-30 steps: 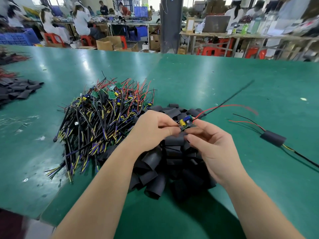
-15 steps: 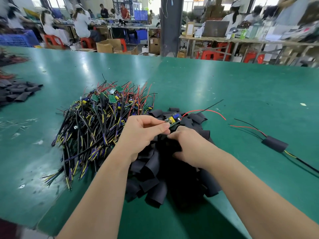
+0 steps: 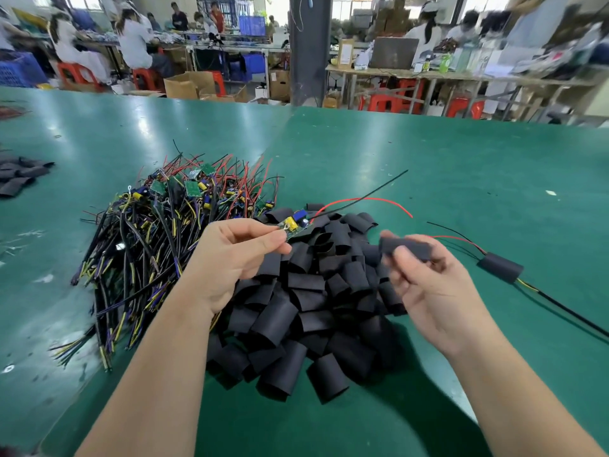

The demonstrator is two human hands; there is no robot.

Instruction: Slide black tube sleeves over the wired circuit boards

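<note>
My left hand (image 3: 230,258) pinches a small circuit board (image 3: 294,221) with yellow and blue parts; its red and black wires trail to the right. My right hand (image 3: 428,285) holds one black tube sleeve (image 3: 407,249) between thumb and fingers, a little right of the board and apart from it. Beneath both hands lies a heap of black sleeves (image 3: 306,311). A pile of wired boards (image 3: 164,232) sits to the left. One sleeved board (image 3: 501,267) lies on the right with its cable running off.
The green table (image 3: 461,166) stretches far ahead and to the right. More black sleeves (image 3: 19,176) lie at the far left edge. People work at benches beyond the table's far edge, among red stools and cardboard boxes.
My right hand has come up out of the sleeve heap holding one sleeve and moved right. My left hand still holds the board, now slightly higher.
</note>
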